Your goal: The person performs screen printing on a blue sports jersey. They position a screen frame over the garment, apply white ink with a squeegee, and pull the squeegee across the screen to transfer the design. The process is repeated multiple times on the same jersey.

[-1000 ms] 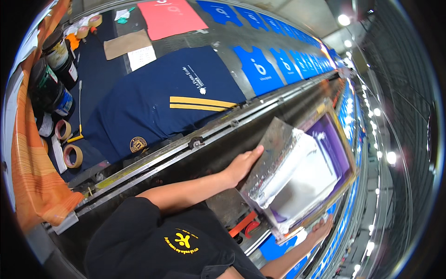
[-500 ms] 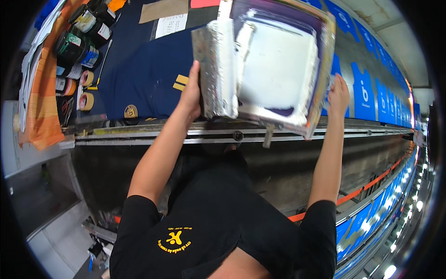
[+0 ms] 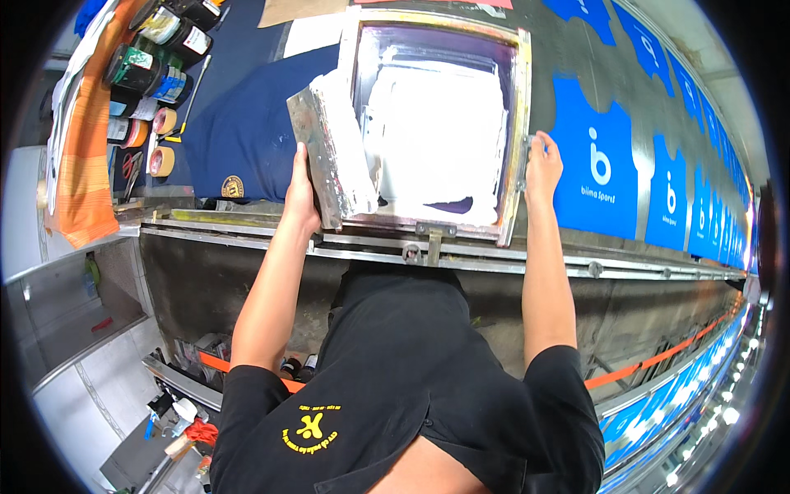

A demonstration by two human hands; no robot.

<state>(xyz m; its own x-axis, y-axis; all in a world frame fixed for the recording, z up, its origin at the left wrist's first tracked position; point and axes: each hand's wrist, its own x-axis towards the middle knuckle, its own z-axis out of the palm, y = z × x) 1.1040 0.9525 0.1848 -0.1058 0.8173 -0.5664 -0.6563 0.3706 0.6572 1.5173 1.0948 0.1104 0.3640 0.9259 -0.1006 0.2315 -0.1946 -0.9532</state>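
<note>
My left hand (image 3: 302,193) is closed on a squeegee (image 3: 313,144), whose long blade is thickly smeared with white ink. The squeegee leans over the left side of a screen printing frame (image 3: 523,82). A wide layer of white ink (image 3: 436,123) covers most of the mesh, with a dark purplish border around it. At the frame's right side, my right hand (image 3: 543,169) has its fingers curled on a small metal piece at the edge. A metal bracket (image 3: 434,230) projects from the frame's near side, over the table's rail (image 3: 485,253).
Blue printed fabric pieces (image 3: 594,156) lie in a row along the table to the right. Left of the frame is navy fabric (image 3: 247,123). Ink jars (image 3: 136,67), tape rolls (image 3: 162,161) and scissors (image 3: 132,165) stand or lie at the far left, beside orange cloth (image 3: 82,173).
The screen frame has shifted left and now sits squarer to the table rail. Both hands moved left with it, and the squeegee is tilted more. More blue fabric shows on the right.
</note>
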